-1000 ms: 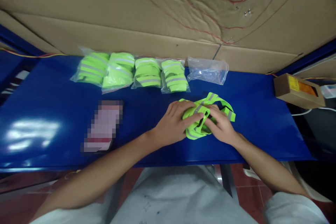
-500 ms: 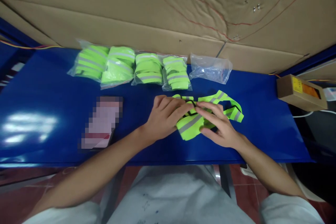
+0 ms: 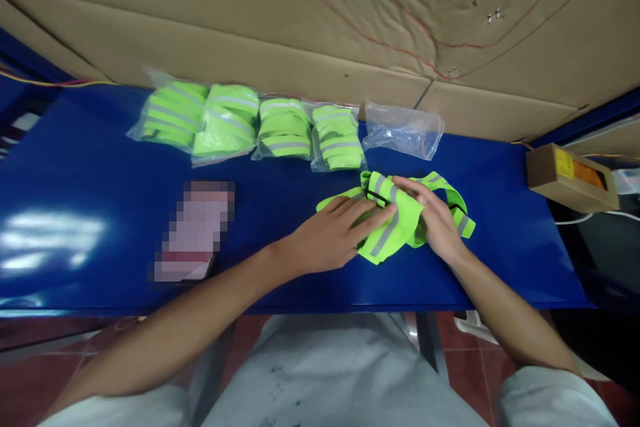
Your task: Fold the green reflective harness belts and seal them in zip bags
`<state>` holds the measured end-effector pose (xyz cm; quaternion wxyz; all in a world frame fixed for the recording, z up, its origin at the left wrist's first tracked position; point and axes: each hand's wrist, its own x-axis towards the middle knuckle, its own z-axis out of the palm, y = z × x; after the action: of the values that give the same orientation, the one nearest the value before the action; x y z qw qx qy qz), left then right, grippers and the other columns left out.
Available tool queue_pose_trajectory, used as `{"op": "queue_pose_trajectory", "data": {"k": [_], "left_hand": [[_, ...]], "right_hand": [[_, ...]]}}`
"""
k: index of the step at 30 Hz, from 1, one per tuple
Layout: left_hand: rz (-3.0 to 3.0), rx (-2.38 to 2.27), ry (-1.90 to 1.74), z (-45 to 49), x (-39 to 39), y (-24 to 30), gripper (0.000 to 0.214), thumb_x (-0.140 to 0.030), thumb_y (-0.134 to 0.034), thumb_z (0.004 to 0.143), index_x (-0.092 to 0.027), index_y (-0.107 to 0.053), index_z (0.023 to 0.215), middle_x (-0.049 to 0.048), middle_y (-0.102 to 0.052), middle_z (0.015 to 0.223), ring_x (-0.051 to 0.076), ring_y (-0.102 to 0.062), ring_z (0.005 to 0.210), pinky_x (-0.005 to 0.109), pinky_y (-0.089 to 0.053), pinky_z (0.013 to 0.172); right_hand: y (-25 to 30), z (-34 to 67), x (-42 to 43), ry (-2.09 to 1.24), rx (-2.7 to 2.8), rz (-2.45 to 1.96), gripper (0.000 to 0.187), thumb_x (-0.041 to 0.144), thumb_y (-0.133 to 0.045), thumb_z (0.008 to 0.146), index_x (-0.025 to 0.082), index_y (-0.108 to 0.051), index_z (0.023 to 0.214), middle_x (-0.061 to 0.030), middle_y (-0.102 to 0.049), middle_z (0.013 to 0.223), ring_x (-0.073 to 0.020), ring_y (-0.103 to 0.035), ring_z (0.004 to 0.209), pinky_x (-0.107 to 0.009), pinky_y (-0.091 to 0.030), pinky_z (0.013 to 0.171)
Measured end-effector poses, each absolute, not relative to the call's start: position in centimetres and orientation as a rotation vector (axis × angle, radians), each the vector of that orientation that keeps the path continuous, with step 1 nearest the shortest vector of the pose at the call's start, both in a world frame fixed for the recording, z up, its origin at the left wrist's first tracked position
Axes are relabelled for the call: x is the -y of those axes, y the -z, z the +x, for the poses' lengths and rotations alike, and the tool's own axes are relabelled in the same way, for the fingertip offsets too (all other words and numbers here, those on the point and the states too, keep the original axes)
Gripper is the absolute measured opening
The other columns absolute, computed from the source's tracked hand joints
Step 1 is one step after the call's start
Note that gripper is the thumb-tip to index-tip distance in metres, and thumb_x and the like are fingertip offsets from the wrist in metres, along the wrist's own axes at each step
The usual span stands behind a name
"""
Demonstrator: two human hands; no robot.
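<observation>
A neon-yellow reflective strap [image 3: 388,232] with a grey stripe lies partly folded on the blue table. A black buckle or slider [image 3: 376,197] shows near the top of the fold. My left hand [image 3: 333,233] is over the left part of the strap, fingers bent onto it near the black piece; its thumb is hidden. On the right side, my right hand [image 3: 439,220] grips the raised fold, its fingertips behind the fabric. A loose loop of the strap [image 3: 463,220] extends past my right hand.
Several clear bags of folded neon straps [image 3: 285,128] line the back of the blue table [image 3: 280,213]. Beside them lies an empty plastic bag [image 3: 403,130]. A blurred-out phone [image 3: 195,230] is at left, a cardboard box [image 3: 570,177] at right. Brown board [image 3: 200,7] stands behind.
The near part of the strap has been lifted and folded over, covering more of the middle. My right hand has turned and moved behind the fold; my left hand has shifted right and toward me.
</observation>
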<state>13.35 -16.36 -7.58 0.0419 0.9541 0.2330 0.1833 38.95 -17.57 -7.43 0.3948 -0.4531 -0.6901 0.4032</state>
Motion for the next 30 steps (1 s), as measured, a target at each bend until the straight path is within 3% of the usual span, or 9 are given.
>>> {"op": "queue_pose_trajectory", "data": {"k": [4, 7, 11, 13, 16, 20, 23, 27, 30], "left_hand": [[2.815, -0.623, -0.512, 12.9, 16.5, 7.2, 0.061, -0.032, -0.051, 0.095, -0.016, -0.042, 0.152, 0.0150, -0.058, 0.137, 0.031, -0.055, 0.128, 0.048, -0.039, 0.112], [2.812, -0.629, -0.586, 12.6, 16.3, 7.0, 0.050, -0.035, -0.049, 0.092, -0.016, -0.054, 0.138, 0.0138, -0.065, 0.123, 0.031, -0.062, 0.114, 0.050, -0.042, 0.103], [2.748, -0.657, -0.920, 12.4, 16.1, 6.8, 0.037, -0.033, -0.042, 0.098, -0.016, -0.059, 0.126, 0.0097, -0.070, 0.108, 0.025, -0.066, 0.096, 0.045, -0.043, 0.093], [2.677, -0.765, -1.047, 12.5, 16.1, 6.8, 0.028, -0.033, -0.044, 0.103, -0.017, -0.059, 0.120, 0.0074, -0.071, 0.104, 0.022, -0.066, 0.093, 0.042, -0.044, 0.091], [2.586, -1.032, -1.103, 13.0, 16.3, 6.8, 0.024, -0.030, -0.056, 0.101, -0.018, -0.058, 0.121, 0.0096, -0.069, 0.114, 0.024, -0.065, 0.107, 0.040, -0.046, 0.091], [2.494, -1.223, -0.971, 13.3, 16.3, 7.0, 0.053, -0.032, -0.067, 0.095, -0.022, -0.051, 0.144, 0.0165, -0.054, 0.138, 0.031, -0.055, 0.130, 0.044, -0.047, 0.101], [2.431, -1.278, -0.849, 13.1, 16.1, 6.9, 0.062, -0.035, -0.072, 0.092, -0.029, -0.047, 0.149, 0.0161, -0.046, 0.150, 0.035, -0.048, 0.141, 0.050, -0.045, 0.107], [2.206, -1.225, -0.835, 12.6, 15.6, 6.4, 0.051, -0.013, -0.062, 0.092, -0.028, -0.051, 0.140, 0.0055, -0.063, 0.135, 0.024, -0.061, 0.126, 0.040, -0.048, 0.105], [1.985, -1.198, -0.999, 12.2, 15.3, 6.2, 0.032, -0.018, -0.059, 0.095, -0.024, -0.056, 0.126, 0.0033, -0.067, 0.121, 0.018, -0.067, 0.102, 0.032, -0.052, 0.092]], "right_hand": [[7.2, 38.9, 17.6, -1.087, 1.831, -1.094, 0.055, 0.049, -0.060, 0.101, 0.035, -0.049, 0.154, -0.0019, -0.051, 0.158, -0.0261, -0.050, 0.145, -0.042, -0.045, 0.118], [7.4, 38.8, 17.7, -1.060, 1.831, -1.078, 0.059, 0.035, -0.076, 0.092, 0.035, -0.054, 0.147, -0.0039, -0.060, 0.146, -0.0248, -0.059, 0.133, -0.039, -0.050, 0.111], [7.5, 38.5, 17.7, -1.026, 1.758, -1.013, 0.052, 0.022, -0.082, 0.085, 0.032, -0.061, 0.132, -0.0045, -0.066, 0.129, -0.0220, -0.063, 0.122, -0.036, -0.051, 0.106], [7.4, 38.4, 17.7, -1.011, 1.745, -0.989, 0.050, 0.017, -0.082, 0.085, 0.032, -0.062, 0.129, -0.0045, -0.066, 0.127, -0.0212, -0.062, 0.124, -0.035, -0.051, 0.106], [7.3, 38.3, 18.0, -1.000, 1.787, -0.945, 0.046, 0.013, -0.077, 0.088, 0.032, -0.061, 0.127, -0.0044, -0.065, 0.132, -0.0205, -0.059, 0.132, -0.034, -0.049, 0.110], [7.5, 38.3, 18.4, -0.953, 1.905, -0.972, 0.036, 0.012, -0.070, 0.093, 0.031, -0.064, 0.122, -0.0045, -0.067, 0.133, -0.0217, -0.056, 0.138, -0.038, -0.048, 0.112], [7.4, 38.5, 18.6, -0.919, 2.020, -0.998, 0.031, 0.010, -0.065, 0.096, 0.030, -0.065, 0.119, -0.0046, -0.069, 0.132, -0.0227, -0.058, 0.138, -0.041, -0.049, 0.111], [6.8, 38.6, 18.5, -0.864, 2.113, -0.937, 0.034, 0.003, -0.057, 0.096, 0.029, -0.067, 0.115, -0.0030, -0.074, 0.121, -0.0219, -0.059, 0.138, -0.040, -0.048, 0.109], [6.1, 38.9, 18.2, -0.758, 2.083, -0.894, 0.039, -0.002, -0.052, 0.092, 0.028, -0.071, 0.108, -0.0040, -0.070, 0.132, -0.0225, -0.064, 0.130, -0.037, -0.053, 0.095]]}}
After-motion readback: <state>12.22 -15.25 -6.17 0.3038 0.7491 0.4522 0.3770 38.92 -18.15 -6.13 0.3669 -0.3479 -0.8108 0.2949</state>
